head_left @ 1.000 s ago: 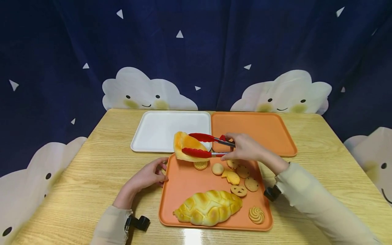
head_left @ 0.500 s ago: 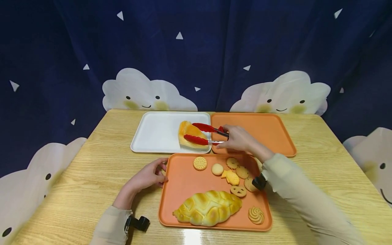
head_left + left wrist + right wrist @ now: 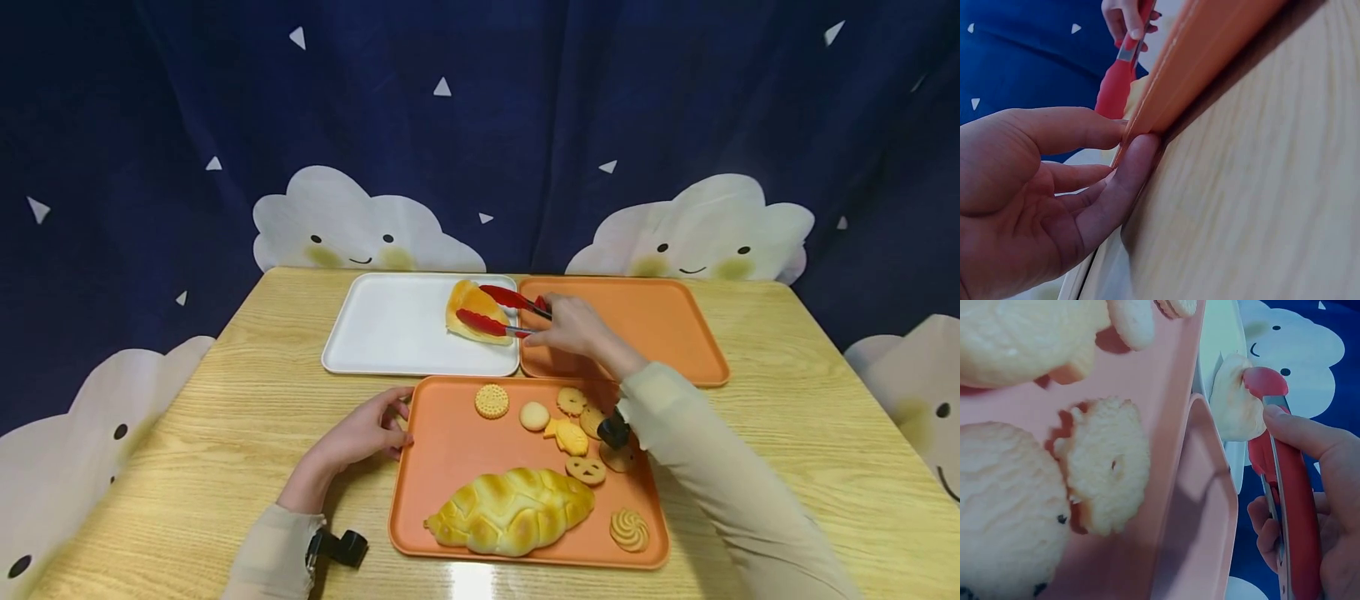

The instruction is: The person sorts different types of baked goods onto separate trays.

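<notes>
My right hand [image 3: 576,326] holds red-tipped tongs [image 3: 483,323], their handles squeezed between thumb and fingers. Between the tong tips is a golden bread piece [image 3: 467,302], over the right end of the white tray [image 3: 375,325]. The right wrist view shows the tongs [image 3: 1294,512] gripping the pale bread [image 3: 1233,403] from its side. At the left edge of the near orange tray [image 3: 442,467], my left hand [image 3: 365,429] pinches the rim. From the left wrist camera, the fingers and thumb of that hand [image 3: 1041,187] meet at the tray's wall [image 3: 1191,69].
A braided loaf [image 3: 513,510] lies at the front of the near tray. Several cookies are on its right side, among them a fish-shaped one [image 3: 567,437] and a swirl cookie [image 3: 629,531]. Beside the white tray lies a second orange tray [image 3: 630,321].
The right hand has carried the bread in the tongs away from the near tray, up and slightly right, to over the white tray. The left hand has stayed at the rim.
</notes>
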A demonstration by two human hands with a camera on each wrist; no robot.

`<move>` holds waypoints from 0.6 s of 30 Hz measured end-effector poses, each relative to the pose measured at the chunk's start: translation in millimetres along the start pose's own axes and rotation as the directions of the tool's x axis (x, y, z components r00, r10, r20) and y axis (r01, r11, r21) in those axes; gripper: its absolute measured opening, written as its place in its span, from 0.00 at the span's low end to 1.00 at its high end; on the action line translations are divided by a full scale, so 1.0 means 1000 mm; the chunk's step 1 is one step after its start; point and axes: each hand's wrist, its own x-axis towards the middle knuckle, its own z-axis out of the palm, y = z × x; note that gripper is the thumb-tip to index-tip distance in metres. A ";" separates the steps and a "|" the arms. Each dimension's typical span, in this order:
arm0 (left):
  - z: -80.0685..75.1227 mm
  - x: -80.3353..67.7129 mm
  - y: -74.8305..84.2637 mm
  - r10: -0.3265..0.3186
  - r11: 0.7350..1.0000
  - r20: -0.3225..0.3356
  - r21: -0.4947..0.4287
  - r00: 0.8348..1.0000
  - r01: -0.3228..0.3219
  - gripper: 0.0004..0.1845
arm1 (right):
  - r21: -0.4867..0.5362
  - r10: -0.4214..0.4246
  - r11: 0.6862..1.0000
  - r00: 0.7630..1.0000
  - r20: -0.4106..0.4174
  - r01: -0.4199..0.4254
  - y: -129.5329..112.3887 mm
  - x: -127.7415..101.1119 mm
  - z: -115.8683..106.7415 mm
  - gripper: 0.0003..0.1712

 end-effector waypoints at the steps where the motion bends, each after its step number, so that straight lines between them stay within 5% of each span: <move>1: 0.000 0.000 0.000 0.000 1.000 0.000 0.003 1.000 0.000 0.39 | -0.005 0.004 1.000 1.000 0.001 -0.004 0.000 0.001 0.000 0.35; 18: -0.001 0.000 -0.001 -0.008 1.000 0.003 0.006 1.000 0.008 0.38 | 0.033 0.071 0.997 0.996 0.044 -0.072 0.003 0.002 0.005 0.46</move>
